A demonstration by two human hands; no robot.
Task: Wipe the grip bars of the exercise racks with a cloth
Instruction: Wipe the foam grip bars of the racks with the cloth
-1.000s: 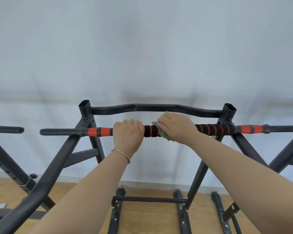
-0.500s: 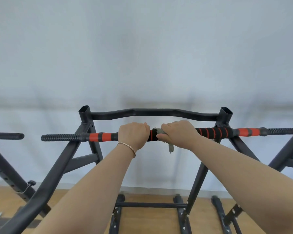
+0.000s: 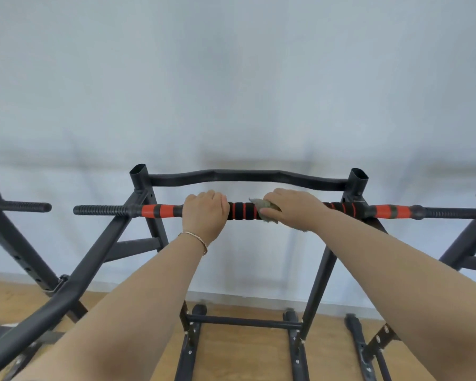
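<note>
The left hand [image 3: 205,211] is gripping the grip bar [image 3: 242,211]. The right hand [image 3: 296,209] is clamping the cloth [image 3: 265,208] onto this bar, now farther from the left hand than before.

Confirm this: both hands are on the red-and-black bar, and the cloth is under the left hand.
One thing is wrong: the cloth is under the right hand, not the left. The head view shows it. Both hands are on the red-and-black bar, and the left hand grips it bare.
</note>
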